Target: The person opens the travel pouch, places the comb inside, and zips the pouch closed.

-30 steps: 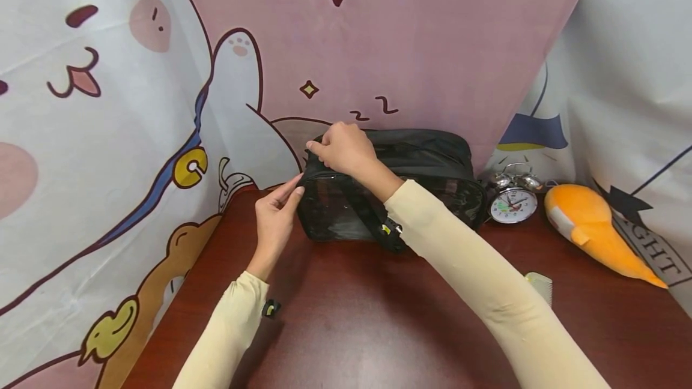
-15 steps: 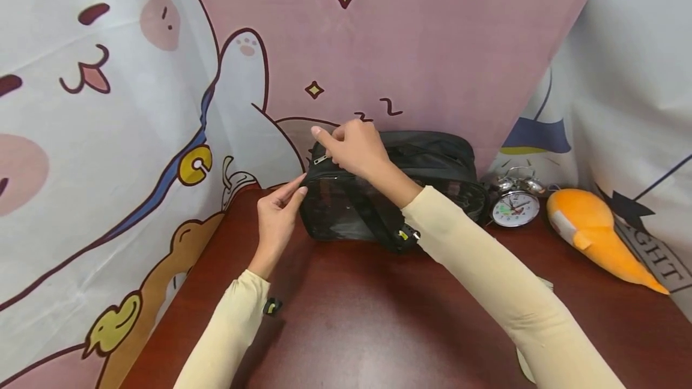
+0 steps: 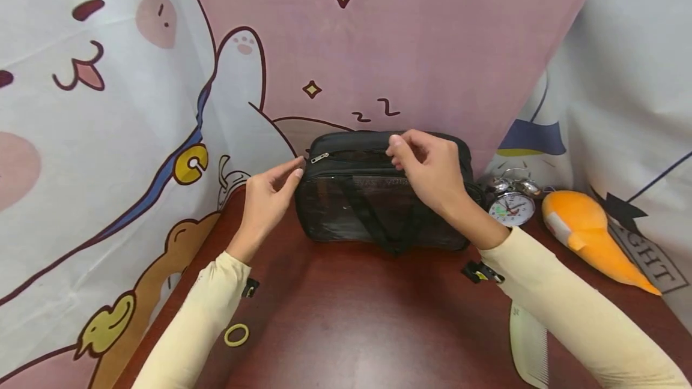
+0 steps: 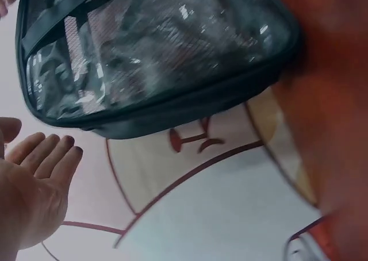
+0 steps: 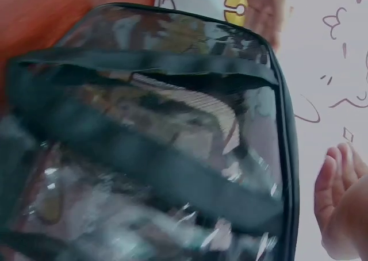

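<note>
A black bag with clear side panels stands at the back of the table. A silver zipper pull lies at the left end of its top, and a narrow opening runs from it to my right fingertips. My right hand is over the bag's top, thumb and fingers brought together at the zipper; the pull they pinch is hidden. Beside the bag's upper left corner is my left hand, its fingers extended. The left wrist view shows those fingers straight, just off the bag's edge.
A twin-bell alarm clock stands right of the bag, beside an orange plush toy. A pale comb lies under my right forearm. Near my left sleeve lies a yellow ring. Printed cloth hangs behind the table.
My right hand has travelled rightward along the bag's top from its left end, and the opening now shows behind it. My left hand has shifted slightly left. The comb and yellow ring have come into view.
</note>
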{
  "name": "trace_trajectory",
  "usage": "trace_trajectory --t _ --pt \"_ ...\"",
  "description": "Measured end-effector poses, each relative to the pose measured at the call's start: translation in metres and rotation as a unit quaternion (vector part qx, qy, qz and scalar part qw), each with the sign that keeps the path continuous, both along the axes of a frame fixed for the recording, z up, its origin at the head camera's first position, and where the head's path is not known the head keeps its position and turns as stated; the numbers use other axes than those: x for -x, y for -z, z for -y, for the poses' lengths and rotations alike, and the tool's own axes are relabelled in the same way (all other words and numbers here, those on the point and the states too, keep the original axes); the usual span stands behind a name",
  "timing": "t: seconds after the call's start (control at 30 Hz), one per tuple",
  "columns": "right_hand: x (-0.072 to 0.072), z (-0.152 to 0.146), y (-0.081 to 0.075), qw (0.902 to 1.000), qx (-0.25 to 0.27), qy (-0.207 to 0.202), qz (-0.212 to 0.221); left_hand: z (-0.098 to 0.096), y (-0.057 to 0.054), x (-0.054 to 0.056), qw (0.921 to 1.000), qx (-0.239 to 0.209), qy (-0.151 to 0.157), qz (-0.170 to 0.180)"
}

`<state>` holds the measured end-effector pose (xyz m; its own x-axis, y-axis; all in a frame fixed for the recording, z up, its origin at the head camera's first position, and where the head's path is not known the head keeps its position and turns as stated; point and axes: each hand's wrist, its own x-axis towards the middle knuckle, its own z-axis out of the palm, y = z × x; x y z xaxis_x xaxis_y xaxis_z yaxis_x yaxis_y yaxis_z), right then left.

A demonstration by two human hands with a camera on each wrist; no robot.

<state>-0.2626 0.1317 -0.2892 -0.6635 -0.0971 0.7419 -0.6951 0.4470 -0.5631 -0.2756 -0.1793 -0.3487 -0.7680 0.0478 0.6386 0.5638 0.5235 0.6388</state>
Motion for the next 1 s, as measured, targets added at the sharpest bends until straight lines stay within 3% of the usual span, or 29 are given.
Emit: trace_trajectory --t 0.17,0.3,0.47,0.63,0.73,0.83,1.0 --pt "-0.02 -0.037 0.02 0.996 0.077 0.0 -0.045 -0.007 -0.032 0.015 0.9974 0.033 0.063 -0.014" --pt "-0.038 -0.067 0.04 0.9929 0.11 0.018 -0.04 -0.02 -0.052 0.028 0.9925 0.083 0.089 -0.012" --pt "-0.059 -0.105 0.068 0.9907 0.124 0.054 0.014 -0.038 -0.068 0.045 0.9807 0.145 0.129 0.022" --pt "-0.074 -0.148 0.093 0.981 0.11 0.11 0.115 -0.048 -0.07 0.059 0.9639 0.199 0.16 0.077" --pt "-0.081 -0.178 0.108 0.9637 0.073 0.134 0.219 -0.05 -0.066 0.065 0.9602 0.2 0.162 0.109" --pt "-0.086 -0.207 0.124 0.9384 0.03 0.132 0.318 -0.05 -0.062 0.069 0.9601 0.186 0.164 0.13" --pt "-0.09 -0.237 0.151 0.8982 -0.002 0.133 0.419 -0.053 -0.06 0.075 0.9527 0.178 0.175 0.174"
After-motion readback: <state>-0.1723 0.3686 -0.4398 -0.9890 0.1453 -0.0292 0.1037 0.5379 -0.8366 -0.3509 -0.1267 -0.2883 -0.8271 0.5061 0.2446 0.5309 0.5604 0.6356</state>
